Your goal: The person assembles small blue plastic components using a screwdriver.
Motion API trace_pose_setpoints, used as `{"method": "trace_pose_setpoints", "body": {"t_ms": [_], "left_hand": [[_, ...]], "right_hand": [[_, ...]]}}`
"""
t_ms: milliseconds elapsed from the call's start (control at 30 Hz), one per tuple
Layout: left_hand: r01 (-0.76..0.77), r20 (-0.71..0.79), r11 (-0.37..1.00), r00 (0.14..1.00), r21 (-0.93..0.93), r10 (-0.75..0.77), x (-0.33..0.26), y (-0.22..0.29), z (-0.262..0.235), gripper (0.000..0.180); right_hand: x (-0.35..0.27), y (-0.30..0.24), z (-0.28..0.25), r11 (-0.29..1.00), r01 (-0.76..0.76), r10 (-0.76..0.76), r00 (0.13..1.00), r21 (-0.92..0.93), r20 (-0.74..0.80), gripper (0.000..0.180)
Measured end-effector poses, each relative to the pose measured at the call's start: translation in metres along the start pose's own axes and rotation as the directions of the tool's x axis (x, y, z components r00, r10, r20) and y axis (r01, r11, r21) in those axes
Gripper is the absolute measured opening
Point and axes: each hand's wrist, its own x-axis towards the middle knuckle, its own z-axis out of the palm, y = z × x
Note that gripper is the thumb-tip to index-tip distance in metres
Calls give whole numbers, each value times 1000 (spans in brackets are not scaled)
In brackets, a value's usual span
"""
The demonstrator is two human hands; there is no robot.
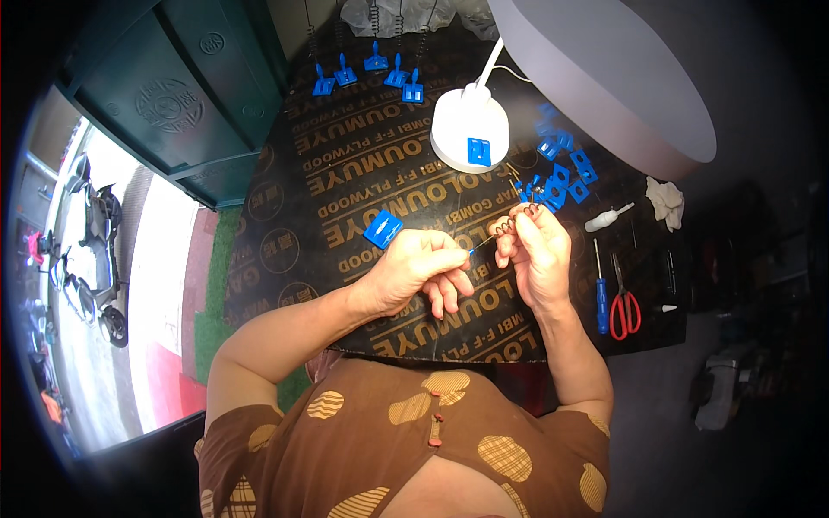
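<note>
My left hand (423, 269) pinches a tiny blue piece (472, 252) between thumb and forefinger, its other fingers loosely curled. A thin straight wire end runs from that piece toward my right hand (540, 250). Those right fingers close around a dark coiled wire (505, 227), whose loops show above and beside the thumb. Whether the blue piece is joined to the wire is too small to tell. Just beyond my left wrist lies a flat blue plastic plate (382, 229). Loose blue plastic parts (563, 180) are heaped beyond my right hand.
Before me, a white lamp (445, 142) carries a blue part (479, 153) on its base; its wide shade (622, 86) overhangs the right. Several blue pieces with coils (376, 62) line the far edge. Rightward lie a white bottle (608, 217), screwdriver (602, 298), red-handled scissors (625, 312) and crumpled cloth (665, 204).
</note>
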Motion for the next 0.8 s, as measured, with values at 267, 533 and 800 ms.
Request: {"method": "trace_pose_setpoints", "body": {"t_ms": [267, 533, 800], "left_hand": [[-50, -35, 995, 998, 83, 53, 0, -1, 3, 20], [-57, -46, 990, 997, 127, 63, -1, -1, 4, 20], [-61, -63, 988, 996, 145, 70, -1, -1, 7, 24]], "right_hand": [[-1, -1, 3, 999, 1, -1, 1000, -52, -1, 13], [-1, 2, 4, 997, -24, 25, 1000, -68, 7, 14], [0, 3, 1, 997, -64, 65, 998, -51, 11, 16]]}}
